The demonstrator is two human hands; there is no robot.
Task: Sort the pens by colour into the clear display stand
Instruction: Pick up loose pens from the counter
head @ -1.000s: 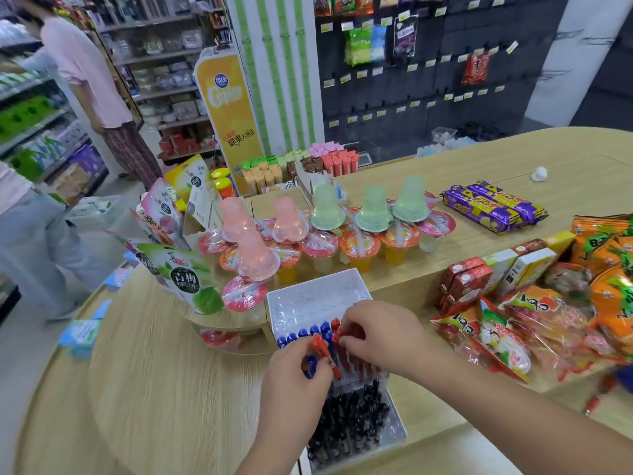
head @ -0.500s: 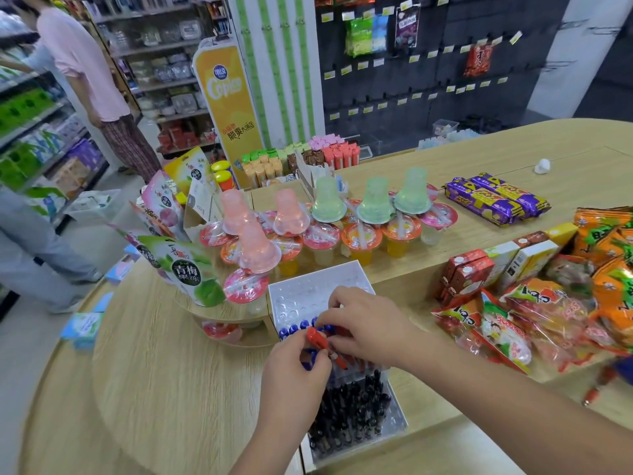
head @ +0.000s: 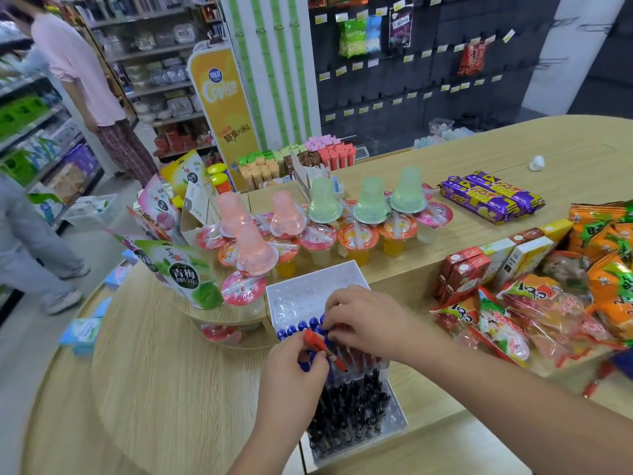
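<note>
The clear display stand (head: 308,294) sits on the wooden counter, its far rows of holes bare. A row of blue pens (head: 296,329) stands in the middle, red pens (head: 358,356) to their right, and several black pens (head: 352,411) fill the near tier. My left hand (head: 293,380) holds a red pen (head: 320,344) tilted over the blue row, with blue pens also in its fingers. My right hand (head: 364,320) reaches over the stand and pinches at the pen tops beside the red pen.
Jelly cups (head: 318,240) with pink and green domed lids crowd behind the stand. Snack packets (head: 507,323) and small boxes (head: 462,272) lie to the right. A green pouch (head: 186,274) stands left of the stand. People stand in the aisle at far left.
My right hand has slid left across the stand toward the blue row. My left hand has risen slightly with the red pen. The camera has tilted a little.
</note>
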